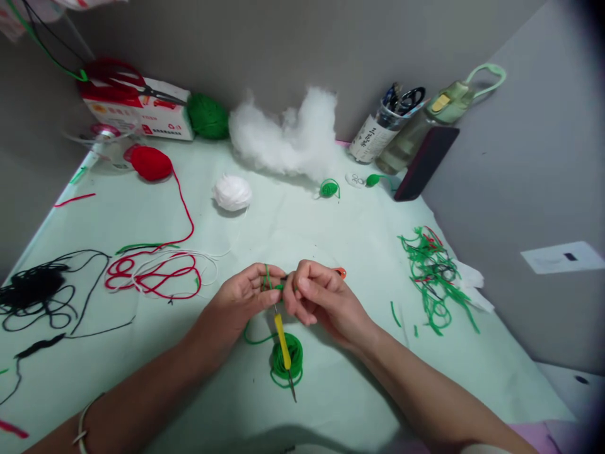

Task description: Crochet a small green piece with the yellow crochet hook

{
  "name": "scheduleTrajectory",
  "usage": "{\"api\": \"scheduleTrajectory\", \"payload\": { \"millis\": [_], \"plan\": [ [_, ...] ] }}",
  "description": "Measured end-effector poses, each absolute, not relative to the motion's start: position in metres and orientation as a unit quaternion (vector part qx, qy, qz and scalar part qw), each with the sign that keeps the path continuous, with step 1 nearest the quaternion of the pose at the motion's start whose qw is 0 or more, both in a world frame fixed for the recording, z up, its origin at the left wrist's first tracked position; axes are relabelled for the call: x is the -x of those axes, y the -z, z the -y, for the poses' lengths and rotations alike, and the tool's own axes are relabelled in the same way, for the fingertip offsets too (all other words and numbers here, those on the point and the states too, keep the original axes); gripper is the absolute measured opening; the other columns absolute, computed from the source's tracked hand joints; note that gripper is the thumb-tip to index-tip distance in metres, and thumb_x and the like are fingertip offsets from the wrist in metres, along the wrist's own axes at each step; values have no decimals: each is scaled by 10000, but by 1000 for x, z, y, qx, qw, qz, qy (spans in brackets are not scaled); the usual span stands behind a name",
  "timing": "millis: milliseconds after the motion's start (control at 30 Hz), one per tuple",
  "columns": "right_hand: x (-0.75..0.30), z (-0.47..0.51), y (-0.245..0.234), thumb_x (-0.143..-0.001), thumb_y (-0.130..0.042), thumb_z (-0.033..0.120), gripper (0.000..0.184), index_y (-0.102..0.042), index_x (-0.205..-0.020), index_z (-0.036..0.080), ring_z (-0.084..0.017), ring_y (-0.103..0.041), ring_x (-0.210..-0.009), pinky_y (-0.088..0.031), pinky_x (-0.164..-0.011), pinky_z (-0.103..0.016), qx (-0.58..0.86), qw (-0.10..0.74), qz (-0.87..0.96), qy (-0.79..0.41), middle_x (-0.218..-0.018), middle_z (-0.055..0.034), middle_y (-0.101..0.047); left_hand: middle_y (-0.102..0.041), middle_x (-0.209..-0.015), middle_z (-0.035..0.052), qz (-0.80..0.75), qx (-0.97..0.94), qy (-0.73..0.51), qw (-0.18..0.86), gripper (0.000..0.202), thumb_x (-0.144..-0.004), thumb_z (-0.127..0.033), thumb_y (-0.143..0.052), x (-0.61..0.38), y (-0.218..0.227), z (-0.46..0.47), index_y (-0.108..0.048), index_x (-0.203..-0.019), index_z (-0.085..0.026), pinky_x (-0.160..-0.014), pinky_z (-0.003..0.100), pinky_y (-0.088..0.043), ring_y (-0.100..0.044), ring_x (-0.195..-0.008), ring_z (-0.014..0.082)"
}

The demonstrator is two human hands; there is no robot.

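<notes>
My left hand [248, 291] is closed, with green yarn [267, 277] looped over its fingers. Beneath its thumb, the thin shaft of a crochet hook [282, 340] with a yellow handle runs toward me, over a coil of green yarn [293, 356] on the table. Close beside it, my right hand [317, 291] is closed in a pinch at a small green piece of yarn work [280, 287], mostly hidden by the fingers. A green strand leads from my left hand down to the coil. An orange-ended tool [341, 273] shows just behind my right hand.
Black yarn [35, 287] and red yarn loops [155, 274] lie left. A white yarn ball [232, 192], red ball [151, 164], green ball [207, 116] and stuffing [283, 135] stand behind. Right are yarn scraps [432, 277], a phone [426, 164], a bottle [401, 145] and a pen cup [373, 135].
</notes>
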State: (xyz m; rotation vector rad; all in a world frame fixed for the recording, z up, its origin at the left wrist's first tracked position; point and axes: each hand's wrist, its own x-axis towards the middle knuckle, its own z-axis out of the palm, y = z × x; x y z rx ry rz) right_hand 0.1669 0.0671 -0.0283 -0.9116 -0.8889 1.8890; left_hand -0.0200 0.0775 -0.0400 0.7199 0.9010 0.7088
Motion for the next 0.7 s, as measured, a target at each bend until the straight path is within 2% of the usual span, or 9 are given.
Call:
{"api": "scheduleTrajectory", "payload": {
  "millis": [100, 233, 333, 467, 600, 700],
  "plan": [
    [-169, -67, 28, -943, -741, 490, 397, -548, -731, 215, -80, -385, -514, -266, -553, -277, 394, 409, 381, -729, -635, 40, -631, -779, -965, 68, -376, -357, -296, 802, 302, -851, -395, -849, 24, 46, -81, -695, -1026, -201, -933, 392, -494, -712, -974, 256],
    [-174, -70, 25, -934, -749, 473, 399, -556, -700, 215, -97, -359, -557, -244, -573, -286, 406, 391, 400, -723, -600, 50, -556, -746, -897, 30, -356, -371, -272, 814, 198, -886, -339, -814, 27, 50, -85, -673, -950, -215, -876, 353, -474, -684, -906, 220],
    [-177, -73, 25, -925, -758, 476, 382, -581, -707, 218, -104, -387, -556, -291, -587, -290, 412, 384, 392, -727, -616, 36, -605, -743, -882, 23, -351, -389, -273, 806, 135, -932, -338, -761, 27, 48, -88, -704, -977, -224, -873, 345, -470, -681, -898, 216],
    [-177, -75, 29, -914, -782, 455, 345, -623, -728, 212, -118, -519, -589, -376, -599, -293, 419, 414, 384, -711, -714, -10, -724, -736, -885, 27, -365, -405, -287, 788, 130, -975, -343, -699, 23, 43, -88, -733, -931, -226, -864, 327, -473, -669, -914, 211],
    [-174, -73, 32, -913, -793, 427, 303, -671, -747, 205, -108, -538, -611, -394, -593, -280, 418, 440, 390, -693, -796, -19, -748, -733, -858, -2, -380, -378, -303, 788, 137, -866, -283, -826, 17, 44, -83, -701, -858, -229, -788, 288, -465, -668, -861, 184],
    [-172, -71, 32, -915, -794, 430, 309, -663, -748, 206, -100, -519, -605, -375, -585, -276, 409, 429, 400, -699, -795, -7, -732, -633, -698, -45, -388, -390, -322, 771, 225, -848, -276, -831, 14, 46, -76, -630, -760, -225, -659, 261, -410, -578, -681, 138]
  ]
}}
